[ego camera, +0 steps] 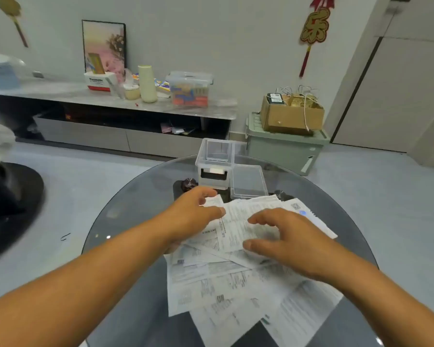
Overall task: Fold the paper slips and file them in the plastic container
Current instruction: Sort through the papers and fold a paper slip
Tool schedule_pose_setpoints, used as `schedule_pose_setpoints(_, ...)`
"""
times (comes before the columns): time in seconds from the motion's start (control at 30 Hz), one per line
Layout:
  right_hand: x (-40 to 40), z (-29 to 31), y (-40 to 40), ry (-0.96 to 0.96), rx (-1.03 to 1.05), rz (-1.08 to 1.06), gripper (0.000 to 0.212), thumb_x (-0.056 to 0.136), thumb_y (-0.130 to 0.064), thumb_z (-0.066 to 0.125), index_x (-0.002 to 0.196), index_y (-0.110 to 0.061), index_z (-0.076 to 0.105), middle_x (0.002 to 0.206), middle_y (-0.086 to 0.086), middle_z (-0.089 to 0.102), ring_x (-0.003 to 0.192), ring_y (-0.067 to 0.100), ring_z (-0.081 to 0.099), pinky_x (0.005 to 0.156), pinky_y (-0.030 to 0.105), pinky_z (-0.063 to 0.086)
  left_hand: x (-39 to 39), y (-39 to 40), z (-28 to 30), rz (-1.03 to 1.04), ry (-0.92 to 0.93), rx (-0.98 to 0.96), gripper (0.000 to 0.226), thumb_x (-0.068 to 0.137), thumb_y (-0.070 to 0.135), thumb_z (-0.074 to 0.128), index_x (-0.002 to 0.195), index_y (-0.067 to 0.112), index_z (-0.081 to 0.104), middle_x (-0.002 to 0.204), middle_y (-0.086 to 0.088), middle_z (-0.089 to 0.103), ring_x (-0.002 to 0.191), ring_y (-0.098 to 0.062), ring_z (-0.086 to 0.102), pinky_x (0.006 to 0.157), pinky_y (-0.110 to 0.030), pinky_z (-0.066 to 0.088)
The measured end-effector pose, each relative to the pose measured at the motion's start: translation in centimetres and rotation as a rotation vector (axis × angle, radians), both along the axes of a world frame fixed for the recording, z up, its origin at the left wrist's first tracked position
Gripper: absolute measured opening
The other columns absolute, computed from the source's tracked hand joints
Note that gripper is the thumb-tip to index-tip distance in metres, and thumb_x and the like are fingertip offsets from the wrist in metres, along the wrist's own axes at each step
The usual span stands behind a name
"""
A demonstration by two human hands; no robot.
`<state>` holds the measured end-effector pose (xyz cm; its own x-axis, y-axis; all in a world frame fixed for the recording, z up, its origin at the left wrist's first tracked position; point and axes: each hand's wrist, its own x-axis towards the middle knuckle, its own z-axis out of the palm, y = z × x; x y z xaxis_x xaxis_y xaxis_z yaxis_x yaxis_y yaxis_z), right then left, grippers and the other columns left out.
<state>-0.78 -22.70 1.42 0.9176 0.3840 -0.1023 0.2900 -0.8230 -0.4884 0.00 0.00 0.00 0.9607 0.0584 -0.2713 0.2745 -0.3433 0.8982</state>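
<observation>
You had a round glass table [125,211] in front of you, and spread over its near half lay the heap of paper slips [226,291], overlapping and fanned out toward you. Judging by their look, those slips were very light, thin and limp, so they would slide readily over the glass and over one another, and crease at the least pinch; taking one by a free edge or corner, with the other hand steadying the pile, seemed the safest hold. Beyond the heap, toward the far edge of the table, stood the clear plastic container [214,169], open on top, with its lid [248,182] lying just beside it on the right. Your left hand [193,216] rested on the far left part of the heap, its fingers curled around the edge of one slip and pinching it. Your right hand [283,236] hovered over the middle of the pile, its fingers loosely spread and bent, the thumb touching paper but gripping nothing that I could tell
</observation>
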Motion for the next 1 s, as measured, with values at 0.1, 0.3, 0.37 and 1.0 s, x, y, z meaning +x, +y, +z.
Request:
schedule_pose_setpoints(0.1, -1.3, -1.4, 0.1, 0.030, -0.078, -0.038, 0.078, 0.073, -0.082, 0.064, 0.142, -0.049, 0.045, 0.141, -0.021, 0.053, 0.130, 0.012, 0.046, 0.111, 0.043, 0.043, -0.2, -0.4, -0.9, 0.103, 0.068, -0.171, 0.048, 0.092, 0.029, 0.073, 0.136, 0.033, 0.055, 0.145, 0.000, 0.047, 0.123, -0.022, 0.054, 0.104, -0.046, 0.052)
schedule_pose_setpoints(0.3, -2.6, -3.1, 1.4, -0.065, -0.123, -0.084, 0.085, 0.081, -0.079, 0.060, 0.153, -0.044, 0.033, 0.152, -0.013, 0.047, 0.136, 0.019, 0.045, 0.114, 0.042, 0.036, -1.1, -1.8, -0.9, 0.272, 0.143, -0.676, 0.042, 0.092, 0.012, 0.073, 0.131, 0.017, 0.058, 0.136, -0.010, 0.051, 0.132, -0.029, 0.047, 0.089, -0.051, 0.060)
schedule_pose_setpoints(0.37, -2.8, -3.2, 1.9, -0.071, -0.136, -0.107, 0.084, 0.081, -0.083, 0.054, 0.152, -0.044, 0.033, 0.151, -0.013, 0.047, 0.135, 0.019, 0.046, 0.114, 0.042, 0.035, -1.3, -2.5, -0.8, 0.277, 0.138, -0.793, 0.038, 0.093, 0.014, 0.072, 0.127, 0.013, 0.057, 0.138, -0.013, 0.050, 0.125, -0.032, 0.057, 0.088, -0.050, 0.060)
schedule_pose_setpoints(1.0, -5.5, -5.2, -2.0, 0.043, 0.709, 0.055, 0.027, 0.093, -0.035, 0.061, 0.114, -0.046, 0.074, 0.121, -0.014, 0.071, 0.115, 0.010, 0.065, 0.093, 0.025, 0.051, -7.6, 1.2, -1.0, -0.046, 0.090, -0.506, 0.080, 0.077, -0.004, 0.081, 0.141, 0.031, 0.047, 0.117, -0.014, 0.074, 0.106, -0.032, 0.073, 0.095, -0.046, 0.058)
